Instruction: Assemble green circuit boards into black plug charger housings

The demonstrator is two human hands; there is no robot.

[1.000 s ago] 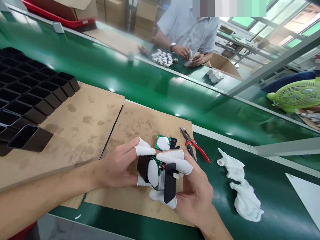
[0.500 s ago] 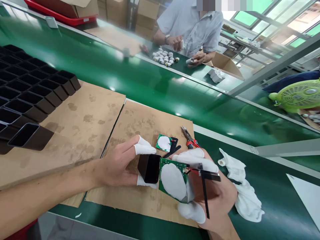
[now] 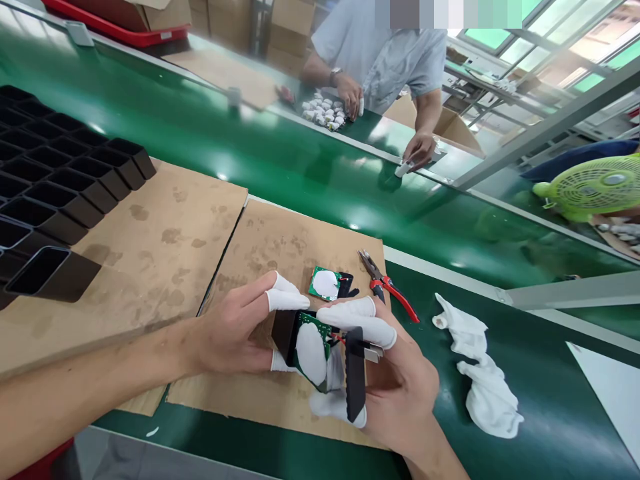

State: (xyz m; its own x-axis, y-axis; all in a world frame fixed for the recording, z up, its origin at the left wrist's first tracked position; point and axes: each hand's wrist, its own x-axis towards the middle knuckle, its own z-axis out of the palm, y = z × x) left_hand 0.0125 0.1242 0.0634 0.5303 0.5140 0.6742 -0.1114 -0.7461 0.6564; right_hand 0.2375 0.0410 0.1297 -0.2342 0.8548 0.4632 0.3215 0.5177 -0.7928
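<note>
My left hand (image 3: 240, 327), with white finger cots, grips a black rectangular housing (image 3: 284, 333). My right hand (image 3: 395, 373), also in finger cots, holds a green circuit board (image 3: 313, 350) with a white oval pad. One end of the board sits inside the housing's mouth. A black end plate (image 3: 355, 375) with metal prongs is joined to the board by red and black wires and lies between my right fingers. Behind my hands, a second green board (image 3: 325, 284) with a white pad rests on the cardboard.
Red-handled pliers (image 3: 385, 280) lie right of the second board. White cloths (image 3: 493, 400) are on the green bench at right. Many black housings (image 3: 60, 180) stand at left. Across the bench, a person's hands (image 3: 420, 152) handle small white parts near a green fan (image 3: 595, 183).
My right hand has moved left, bringing the board into the housing's opening. The end plate has turned its broad face into view. The other person's hand has moved right and nearer.
</note>
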